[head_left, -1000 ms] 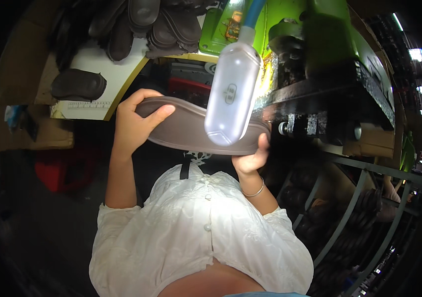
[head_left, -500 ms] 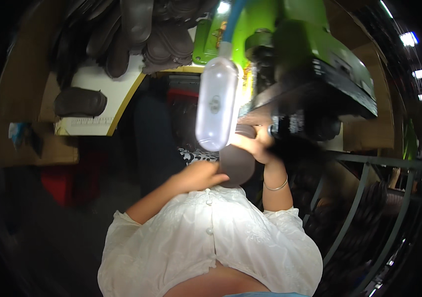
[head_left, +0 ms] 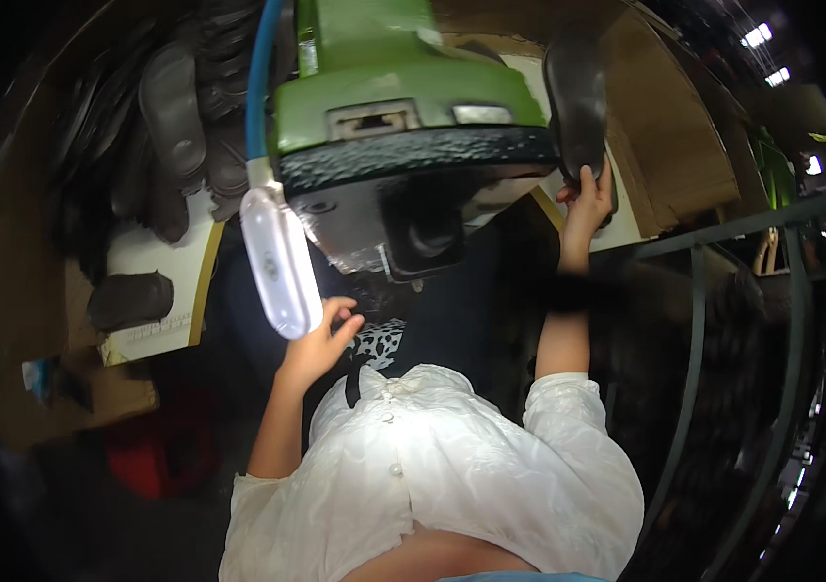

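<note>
One dark sole | right fingers gripping its near end | left fingers half open near lamp

Before you — the bulky green metal machine; left of it, the long translucent lamp, its lower end by your left hand. Further left, dark sole-shaped pieces pile on the flat white tabletop. To the right, your right hand holds a long dark sole — left of the brown cardboard box.

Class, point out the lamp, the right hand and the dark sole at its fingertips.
Lamp (head_left: 280,264), head view: middle of its pale body.
Right hand (head_left: 586,205), head view: its middle.
Dark sole (head_left: 576,97), head view: its broad face.
</note>
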Tool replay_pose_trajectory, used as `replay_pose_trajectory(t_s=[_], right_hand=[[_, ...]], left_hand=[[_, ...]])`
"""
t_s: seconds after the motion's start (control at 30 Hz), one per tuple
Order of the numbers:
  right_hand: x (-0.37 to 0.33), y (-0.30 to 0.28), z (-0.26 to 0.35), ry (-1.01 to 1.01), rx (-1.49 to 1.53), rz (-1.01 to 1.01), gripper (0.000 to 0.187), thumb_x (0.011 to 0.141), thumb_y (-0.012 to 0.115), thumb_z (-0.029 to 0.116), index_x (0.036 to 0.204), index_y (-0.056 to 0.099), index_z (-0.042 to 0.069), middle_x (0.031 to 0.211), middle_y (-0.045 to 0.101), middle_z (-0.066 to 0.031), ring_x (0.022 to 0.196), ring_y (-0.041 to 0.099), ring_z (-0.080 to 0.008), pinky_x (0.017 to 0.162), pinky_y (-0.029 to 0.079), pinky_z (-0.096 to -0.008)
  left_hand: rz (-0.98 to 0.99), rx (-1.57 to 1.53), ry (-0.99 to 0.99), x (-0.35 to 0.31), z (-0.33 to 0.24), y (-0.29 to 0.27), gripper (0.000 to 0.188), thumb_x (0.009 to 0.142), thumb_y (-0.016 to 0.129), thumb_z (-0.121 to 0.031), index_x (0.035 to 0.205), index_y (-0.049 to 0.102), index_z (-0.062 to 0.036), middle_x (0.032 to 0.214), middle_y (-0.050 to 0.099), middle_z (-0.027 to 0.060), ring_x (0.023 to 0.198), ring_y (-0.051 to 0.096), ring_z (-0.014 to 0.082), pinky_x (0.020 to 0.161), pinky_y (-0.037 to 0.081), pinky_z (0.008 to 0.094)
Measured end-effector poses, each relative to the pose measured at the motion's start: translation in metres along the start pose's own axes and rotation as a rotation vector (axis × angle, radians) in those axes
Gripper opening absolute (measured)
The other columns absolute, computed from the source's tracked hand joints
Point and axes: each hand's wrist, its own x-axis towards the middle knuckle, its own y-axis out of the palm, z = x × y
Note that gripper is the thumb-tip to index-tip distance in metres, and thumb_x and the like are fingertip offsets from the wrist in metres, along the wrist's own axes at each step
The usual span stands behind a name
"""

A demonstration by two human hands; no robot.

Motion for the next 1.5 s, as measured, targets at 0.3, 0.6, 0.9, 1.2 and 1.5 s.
replay_pose_trajectory(t_s=[0.3,0.6,0.9,1.2,1.5], right_hand=[[-0.053,0.004,-0.060,0.242,-0.078,-0.014,0.054,0.088,0.048,0.012,0.134,0.021,0.007,0.063,0.048,-0.0054,0.044,0.042,-0.0095,0.040,0.036,-0.0201],[-0.119,0.004,-0.100,-0.099,-0.541,0.352,0.031,0.079,0.056,0.005,0.108,0.054,-0.004,0.107,0.058,-0.0119,0.098,0.053,-0.0201,0.088,0.039,-0.0309],[-0.214,0.071,-0.040,-0.485,-0.433,0.767,0.066,0.059,0.073,0.017,0.118,0.047,0.002,0.119,0.045,-0.0227,0.113,0.040,-0.0392,0.098,0.031,-0.0423],[-0.212,0.033,-0.015,0.598,-0.012,1.279,0.036,0.079,0.064,0.009,0.111,0.053,0.002,0.108,0.057,-0.0079,0.098,0.054,-0.0163,0.085,0.043,-0.0299],[-0.231,-0.001,-0.012,0.769,-0.206,1.249,0.044,0.070,0.072,0.018,0.106,0.057,-0.003,0.101,0.062,-0.0145,0.096,0.057,-0.0214,0.083,0.044,-0.0306]], left_hand=[[-0.933,0.950,-0.250,-0.027,0.082,-0.131,0.051,0.069,0.071,-0.020,0.109,0.045,-0.0012,0.116,0.045,0.0200,0.117,0.037,0.0369,0.098,0.028,0.0446],[-0.855,0.765,-0.124,-0.035,0.088,-0.106,0.033,0.063,0.071,-0.012,0.086,0.048,-0.0070,0.093,0.053,0.0084,0.092,0.051,0.0288,0.090,0.037,0.0420],[-0.527,-0.930,0.110,-0.033,-0.081,-0.026,0.051,0.075,0.061,-0.006,0.120,0.040,0.0067,0.100,0.054,0.0110,0.091,0.053,0.0133,0.081,0.044,0.0265],[0.012,-0.608,0.013,0.001,-0.068,0.000,0.037,0.072,0.071,-0.025,0.097,0.059,-0.0003,0.089,0.058,0.0103,0.086,0.055,0.0197,0.076,0.043,0.0317],[-0.016,-0.678,-0.057,0.012,-0.079,-0.002,0.030,0.080,0.063,-0.018,0.104,0.057,-0.0002,0.096,0.060,0.0077,0.087,0.055,0.0130,0.075,0.045,0.0275]])
